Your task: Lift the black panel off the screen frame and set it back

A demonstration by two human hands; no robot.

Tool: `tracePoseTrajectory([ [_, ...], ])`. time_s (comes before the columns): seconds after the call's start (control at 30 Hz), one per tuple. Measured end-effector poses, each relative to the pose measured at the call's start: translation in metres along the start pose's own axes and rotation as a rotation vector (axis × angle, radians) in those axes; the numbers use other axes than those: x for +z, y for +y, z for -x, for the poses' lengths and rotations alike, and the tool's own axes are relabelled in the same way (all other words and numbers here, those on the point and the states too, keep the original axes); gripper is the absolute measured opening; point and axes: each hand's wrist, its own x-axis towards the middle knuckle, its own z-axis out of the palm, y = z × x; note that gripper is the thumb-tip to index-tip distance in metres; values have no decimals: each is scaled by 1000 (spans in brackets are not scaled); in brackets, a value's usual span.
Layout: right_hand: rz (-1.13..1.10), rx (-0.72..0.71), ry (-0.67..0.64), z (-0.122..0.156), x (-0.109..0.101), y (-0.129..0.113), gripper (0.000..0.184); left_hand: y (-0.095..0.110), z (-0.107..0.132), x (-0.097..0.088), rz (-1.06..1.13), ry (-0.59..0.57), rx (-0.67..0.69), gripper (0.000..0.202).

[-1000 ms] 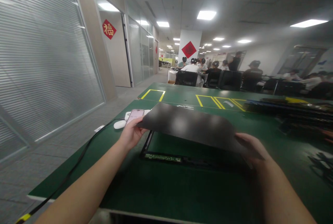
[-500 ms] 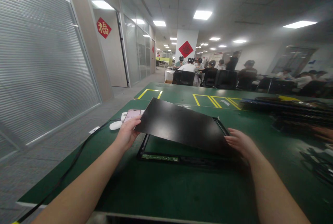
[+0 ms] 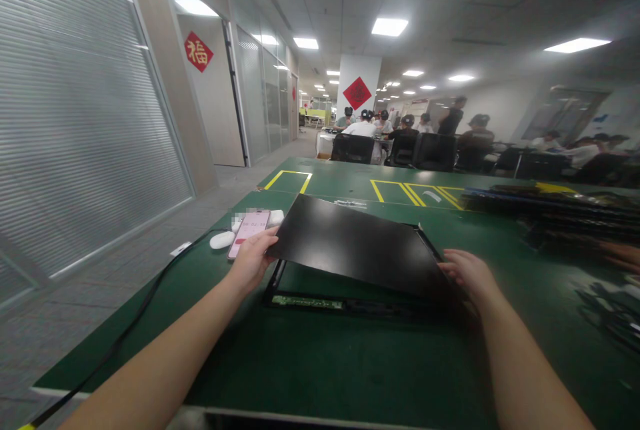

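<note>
A thin black panel point(image 3: 350, 243) is held tilted over a black rectangular frame point(image 3: 320, 301) that lies on the green table point(image 3: 325, 363). My left hand point(image 3: 253, 258) grips the panel's raised left corner. Fingers of my right hand point(image 3: 467, 271) are curled over its lower right edge, which rests close to the frame. A strip of green circuit board runs along the frame's near side.
A pink phone point(image 3: 249, 225) and a white mouse point(image 3: 221, 239) lie left of the panel, and a black cable point(image 3: 125, 337) trails off the table's left edge. Stacked dark panels point(image 3: 550, 207) fill the right side. Several people sit at tables point(image 3: 400, 133) beyond.
The panel has come down from a level lift to a tilt, its right edge now near the frame. My right hand dropped with it; my left hand stayed at the raised corner.
</note>
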Motion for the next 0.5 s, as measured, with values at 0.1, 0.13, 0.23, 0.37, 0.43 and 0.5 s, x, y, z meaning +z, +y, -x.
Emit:
tracePoseTrajectory([
  [0.1, 2, 6, 26, 4, 0, -3, 36, -1, 1, 2, -8, 15, -12, 30],
  [0.13, 9, 9, 39, 5, 0, -4, 35, -1, 1, 3, -11, 15, -18, 31],
  [0.23, 51, 0, 72, 5, -1, -5, 35, -2, 3, 4, -18, -10, -42, 33],
  [0.37, 89, -42, 90, 2, -2, -2, 35, -4, 4, 5, -21, -47, -73, 37],
  [0.43, 101, -57, 90, 0, -3, 1, 34, -6, 4, 5, -18, -52, -81, 39],
  [0.5, 113, -71, 91, -3, -3, 3, 33, -7, 4, 5, -18, -55, -89, 40],
])
